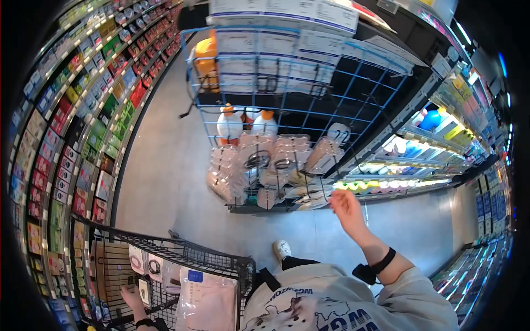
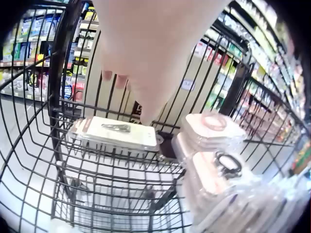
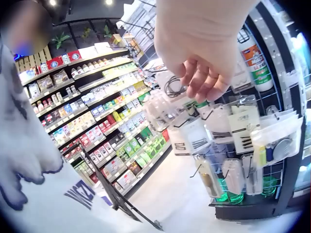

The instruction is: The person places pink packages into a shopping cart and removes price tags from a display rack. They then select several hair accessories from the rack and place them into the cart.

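My left hand reaches into the black wire cart; its fingers point down beside a flat clear pack with a cream card. Whether it touches the pack, I cannot tell. To its right in the left wrist view lie stacked clear packs with a pink ring and a black ring. My right hand hangs in front of the blue wire rack with fingers loosely curled, holding nothing visible. Near it hang carded packs and clear packs on hooks.
The cart stands at lower left with a large pink pack in it. Full shelves line the left side. White bottles with orange caps stand behind the rack's blue wires. Lit shelves are at the right.
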The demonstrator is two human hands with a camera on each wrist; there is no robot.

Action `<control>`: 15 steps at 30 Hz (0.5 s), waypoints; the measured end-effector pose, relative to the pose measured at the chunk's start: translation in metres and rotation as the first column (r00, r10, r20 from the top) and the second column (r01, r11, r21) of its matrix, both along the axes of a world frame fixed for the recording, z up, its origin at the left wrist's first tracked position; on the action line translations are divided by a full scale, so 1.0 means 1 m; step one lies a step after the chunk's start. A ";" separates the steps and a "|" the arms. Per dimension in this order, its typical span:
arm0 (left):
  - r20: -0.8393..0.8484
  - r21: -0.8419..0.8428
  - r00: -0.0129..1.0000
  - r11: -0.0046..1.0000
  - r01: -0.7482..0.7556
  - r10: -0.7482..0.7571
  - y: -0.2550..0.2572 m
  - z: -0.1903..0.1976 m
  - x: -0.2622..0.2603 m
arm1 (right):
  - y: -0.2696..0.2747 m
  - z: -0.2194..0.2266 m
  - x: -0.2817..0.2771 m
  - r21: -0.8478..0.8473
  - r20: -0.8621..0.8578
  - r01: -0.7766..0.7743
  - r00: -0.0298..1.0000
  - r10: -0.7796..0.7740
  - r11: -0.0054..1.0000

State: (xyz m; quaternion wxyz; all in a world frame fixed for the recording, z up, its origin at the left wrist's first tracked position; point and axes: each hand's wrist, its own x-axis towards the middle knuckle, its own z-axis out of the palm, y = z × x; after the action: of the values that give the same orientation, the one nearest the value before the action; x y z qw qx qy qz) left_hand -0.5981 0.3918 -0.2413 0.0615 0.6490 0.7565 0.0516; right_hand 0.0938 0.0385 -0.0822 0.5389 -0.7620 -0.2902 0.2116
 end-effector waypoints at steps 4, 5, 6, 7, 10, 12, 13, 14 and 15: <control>0.331 0.205 0.930 0.974 0.094 -0.159 -0.008 0.049 0.069 | 0.021 -0.008 0.058 0.132 0.126 0.101 0.985 -0.117 0.986; 0.503 0.238 0.836 0.965 0.110 -0.220 -0.012 0.061 0.091 | 0.029 -0.012 0.071 0.143 0.116 0.107 0.985 -0.124 0.984; 0.637 0.186 0.745 0.977 0.101 -0.199 -0.022 0.077 0.122 | 0.038 -0.018 0.081 0.187 0.134 0.063 0.987 -0.089 0.980; 0.702 0.173 0.674 0.973 0.150 -0.229 -0.034 0.097 0.155 | 0.046 -0.021 0.088 0.228 0.153 0.016 0.987 -0.052 0.973; 0.766 0.138 0.584 0.956 0.260 -0.269 -0.085 0.144 0.250 | 0.065 -0.007 0.087 0.246 0.224 0.031 0.971 -0.088 0.969; 0.796 0.164 0.488 0.903 0.397 -0.359 -0.114 0.157 0.297 | 0.066 -0.014 0.094 0.225 0.232 0.036 0.969 -0.089 0.974; 0.803 0.206 0.419 0.858 0.471 -0.424 -0.129 0.164 0.320 | 0.066 -0.017 0.097 0.196 0.247 0.041 0.965 -0.090 0.980; 0.782 0.203 0.417 0.821 0.533 -0.464 -0.139 0.167 0.336 | 0.064 -0.016 0.098 0.176 0.273 0.056 0.956 -0.104 0.983; 0.756 0.247 0.378 0.768 0.591 -0.534 -0.149 0.172 0.354 | 0.063 -0.015 0.099 0.181 0.267 0.049 0.959 -0.097 0.982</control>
State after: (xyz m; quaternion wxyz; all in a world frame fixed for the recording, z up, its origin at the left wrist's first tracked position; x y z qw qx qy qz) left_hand -0.2437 0.2423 -0.0695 0.4244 0.7699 0.3819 0.2852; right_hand 0.1932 0.1013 -0.0973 0.5648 -0.7447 -0.3509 0.0576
